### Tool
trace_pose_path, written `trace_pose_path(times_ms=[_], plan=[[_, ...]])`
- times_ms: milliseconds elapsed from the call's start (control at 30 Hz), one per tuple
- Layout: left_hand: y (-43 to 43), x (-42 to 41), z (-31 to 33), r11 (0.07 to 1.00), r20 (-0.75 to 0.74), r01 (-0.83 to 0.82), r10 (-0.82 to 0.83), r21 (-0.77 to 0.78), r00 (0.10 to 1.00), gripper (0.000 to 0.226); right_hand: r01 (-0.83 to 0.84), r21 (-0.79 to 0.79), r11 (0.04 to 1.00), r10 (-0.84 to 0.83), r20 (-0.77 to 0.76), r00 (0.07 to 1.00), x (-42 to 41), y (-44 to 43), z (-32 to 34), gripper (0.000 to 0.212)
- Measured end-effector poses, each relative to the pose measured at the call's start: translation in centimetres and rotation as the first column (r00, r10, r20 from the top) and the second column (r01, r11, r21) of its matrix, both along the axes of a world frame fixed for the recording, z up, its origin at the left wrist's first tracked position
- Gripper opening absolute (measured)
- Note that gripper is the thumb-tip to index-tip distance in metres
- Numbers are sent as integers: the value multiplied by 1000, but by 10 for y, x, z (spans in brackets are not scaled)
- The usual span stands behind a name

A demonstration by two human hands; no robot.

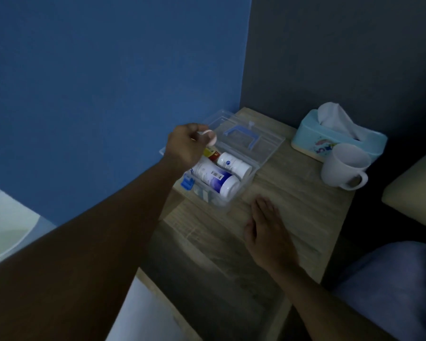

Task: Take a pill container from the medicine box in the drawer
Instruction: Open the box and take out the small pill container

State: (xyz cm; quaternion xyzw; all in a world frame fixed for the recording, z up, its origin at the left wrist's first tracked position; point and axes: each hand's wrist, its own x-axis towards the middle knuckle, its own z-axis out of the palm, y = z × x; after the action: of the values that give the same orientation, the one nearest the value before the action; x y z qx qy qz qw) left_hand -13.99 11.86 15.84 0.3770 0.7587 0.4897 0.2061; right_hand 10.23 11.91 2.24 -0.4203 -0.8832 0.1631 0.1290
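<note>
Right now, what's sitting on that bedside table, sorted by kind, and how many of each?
Clear medicine box, lid open: 1
White bottles lying in the box: 2, large and small
Red and yellow item in the box, partly hidden: 1
Tissue box: 1
White mug: 1
Small pink item in the left hand: 1
Total: 7

- A small round pale pink pill container (210,137) is held above the box.
- A clear plastic medicine box (244,179) with blue latch lies open, white bottles inside.
</note>
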Motion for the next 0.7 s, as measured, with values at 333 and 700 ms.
trace_pose_path(times_ms=[333,700], plan=[[-70,63,-12,978,453,47,-137,204,881,14,-86,-7,996,64,-601,796,2,-21,83,55],[-98,107,-31,954,608,194,-295,227,737,30,-338,58,939,327,-446,833,16,-12,116,39]])
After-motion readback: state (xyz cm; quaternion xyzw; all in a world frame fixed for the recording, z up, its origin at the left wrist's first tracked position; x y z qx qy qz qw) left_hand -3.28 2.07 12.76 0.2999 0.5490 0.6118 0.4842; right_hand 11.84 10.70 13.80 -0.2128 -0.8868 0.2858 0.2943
